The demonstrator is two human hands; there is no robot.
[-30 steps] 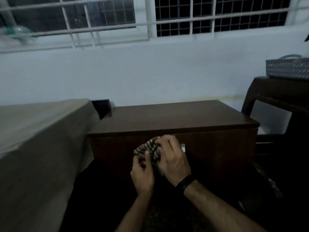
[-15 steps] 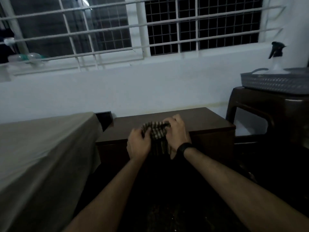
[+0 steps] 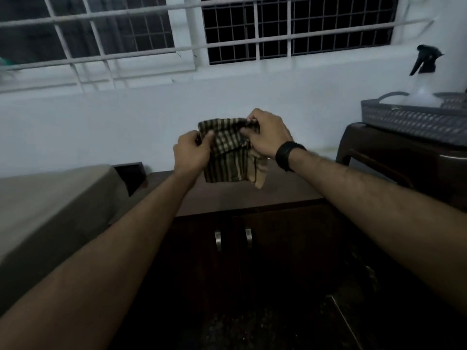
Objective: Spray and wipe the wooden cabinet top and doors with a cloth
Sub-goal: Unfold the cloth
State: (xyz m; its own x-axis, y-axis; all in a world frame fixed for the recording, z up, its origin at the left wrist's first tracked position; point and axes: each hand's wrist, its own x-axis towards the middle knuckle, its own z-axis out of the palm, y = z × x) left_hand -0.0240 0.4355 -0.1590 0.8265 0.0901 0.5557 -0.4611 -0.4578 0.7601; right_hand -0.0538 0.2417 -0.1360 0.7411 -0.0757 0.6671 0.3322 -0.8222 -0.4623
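Over on your right, the grey basket (image 3: 414, 120) sat on the dark stool (image 3: 394, 152), and the spray bottle (image 3: 424, 79) stood upright inside it near the back edge, black trigger head on top, pale body below. What else lay in that basket, you couldn't tell from here.

Right in front, you had the striped cloth (image 3: 227, 152) up in the air above the cabinet top (image 3: 242, 195), not touching it. Your left hand (image 3: 192, 152) pinched the cloth's left upper corner, fingers curled round the fabric. Your right hand (image 3: 270, 135), black band (image 3: 286, 155) on the wrist, gripped the upper right edge with curled fingers too. The cloth hung folded between them, one loose corner drooping lower on the right side.

Below, the cabinet's front edge ran across under your forearms, and the two doors (image 3: 252, 261) were closed, their two metal handles (image 3: 232, 239) side by side near the middle seam. The top showed bare wood from the front edge back to the wall (image 3: 101, 127).

On your left, a surface draped in a beige cover (image 3: 50, 210) came close to the cabinet's left end, and a small dark box (image 3: 131, 175) sat in the back corner between them. The stool stood just beside the cabinet's right end. The barred window (image 3: 227, 34) ran above the wall.
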